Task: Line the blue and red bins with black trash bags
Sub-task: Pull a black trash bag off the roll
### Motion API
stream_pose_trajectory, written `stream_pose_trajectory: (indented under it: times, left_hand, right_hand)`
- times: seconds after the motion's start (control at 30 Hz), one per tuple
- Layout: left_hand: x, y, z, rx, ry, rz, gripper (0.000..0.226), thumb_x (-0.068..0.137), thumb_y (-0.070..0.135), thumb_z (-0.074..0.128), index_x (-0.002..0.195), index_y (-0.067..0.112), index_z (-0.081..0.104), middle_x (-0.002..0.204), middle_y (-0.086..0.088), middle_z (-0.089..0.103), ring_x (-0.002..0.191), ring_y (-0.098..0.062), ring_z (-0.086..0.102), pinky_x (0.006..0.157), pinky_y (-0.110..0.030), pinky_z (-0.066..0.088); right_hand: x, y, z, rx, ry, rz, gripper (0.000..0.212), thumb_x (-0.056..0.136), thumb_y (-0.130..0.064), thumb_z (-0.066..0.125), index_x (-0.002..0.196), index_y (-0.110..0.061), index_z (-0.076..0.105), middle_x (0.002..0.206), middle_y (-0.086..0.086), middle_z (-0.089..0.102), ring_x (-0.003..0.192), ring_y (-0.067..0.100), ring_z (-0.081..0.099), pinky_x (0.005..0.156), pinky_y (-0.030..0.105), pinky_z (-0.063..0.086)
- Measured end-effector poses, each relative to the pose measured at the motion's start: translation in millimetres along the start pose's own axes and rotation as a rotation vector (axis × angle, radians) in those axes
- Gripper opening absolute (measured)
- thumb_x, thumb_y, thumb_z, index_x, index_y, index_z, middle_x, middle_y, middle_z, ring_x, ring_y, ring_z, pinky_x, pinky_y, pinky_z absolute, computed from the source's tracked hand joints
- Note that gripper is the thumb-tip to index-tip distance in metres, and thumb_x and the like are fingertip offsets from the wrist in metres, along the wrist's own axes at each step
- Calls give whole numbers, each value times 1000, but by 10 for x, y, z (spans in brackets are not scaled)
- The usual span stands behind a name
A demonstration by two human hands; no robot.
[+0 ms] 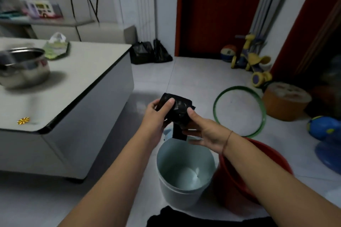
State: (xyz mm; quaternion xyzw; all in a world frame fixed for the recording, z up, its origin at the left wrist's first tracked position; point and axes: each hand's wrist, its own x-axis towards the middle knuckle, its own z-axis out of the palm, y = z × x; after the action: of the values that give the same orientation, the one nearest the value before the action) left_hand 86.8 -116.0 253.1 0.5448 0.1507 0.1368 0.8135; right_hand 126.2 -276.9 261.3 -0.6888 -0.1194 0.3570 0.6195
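Pale tiled floor (184, 79), low grey table (88, 72) at left. Left hand (156, 114) grips the black bag roll (178, 108), thumb over its top; right hand (201, 131) pinches its right side, loose tail hanging beneath. Roll glossy, crinkled, tightly wound, held above the empty blue bin (184, 169). Red bin (245, 173) touching it on the right, also unlined. Step: separating the first bag. Next probably calls for tearing one free, then opening it.

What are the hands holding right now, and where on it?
A folded black trash bag, held over the blue bin. The left hand pinches its upper left end; the right hand grips its lower right side, where a strip hangs down.
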Motion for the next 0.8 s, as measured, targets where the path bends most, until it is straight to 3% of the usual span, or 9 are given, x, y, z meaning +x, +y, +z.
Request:
stream_pose_trajectory:
  times: [0.07,0.23,0.3,0.37,0.47,0.6,0.67,0.73,0.8]
  left_hand:
    - [-60,36,215,-39,-31,-24,52,83,27,70,126,5,53,121,-19,63,111,-30,62,96,-40,50]
    - [-204,-84,643,-153,20,-164,45,76,26,76,115,7,64,109,-19,70,94,-31,69,65,-35,57]
    - [-240,-179,749,-211,27,-283,44,76,27,76,115,9,65,107,-18,71,95,-32,69,68,-40,59]
    - [-283,-250,823,-321,-37,-398,40,79,31,73,112,9,67,104,-17,72,97,-32,69,82,-44,56]
    - [-356,-312,882,-502,-123,-508,48,77,39,73,113,9,65,107,-18,71,101,-32,66,92,-45,51]
    - [-362,-327,847,-653,-229,-509,63,68,39,77,118,5,60,101,-21,70,84,-33,70,75,-40,58]
    - [-347,-313,809,-725,-257,-475,64,66,37,77,119,5,59,98,-20,70,79,-32,70,73,-38,58]
    - [-337,-294,788,-754,-262,-426,61,65,35,77,116,5,60,96,-19,70,78,-30,69,73,-37,58]
    - [-308,-287,787,-699,-224,-365,55,66,34,78,111,5,63,93,-17,71,79,-28,69,72,-36,58]
  right_hand:
    - [-66,-40,-76,156,16,-88,56,62,-65,63,99,-24,70,94,-4,74,91,12,69,92,37,48]
    - [-143,-1,-184,404,164,-300,55,64,-33,75,113,-11,64,95,4,75,90,15,70,72,28,55]
    - [-139,37,-202,450,268,-344,44,68,-18,76,108,-4,66,91,9,75,85,19,72,66,26,56]
    - [-96,55,-221,439,420,-359,27,76,-9,73,101,-3,67,91,13,73,86,24,70,68,28,55]
    - [-26,37,-231,491,567,-357,19,79,-11,72,94,-1,66,91,18,70,86,31,69,73,37,56]
    - [-24,-4,-311,496,631,-389,14,79,-13,73,81,-2,67,76,12,70,69,25,70,59,32,57]
    - [-43,-28,-382,494,652,-397,11,80,-14,72,74,-7,66,72,8,69,70,24,68,65,33,56]
    - [-66,-44,-435,550,632,-400,8,82,-16,71,80,-8,67,80,9,69,78,24,67,73,34,55]
    - [-99,-46,-412,590,518,-399,25,78,-29,72,92,-9,68,89,9,70,86,21,67,78,32,53]
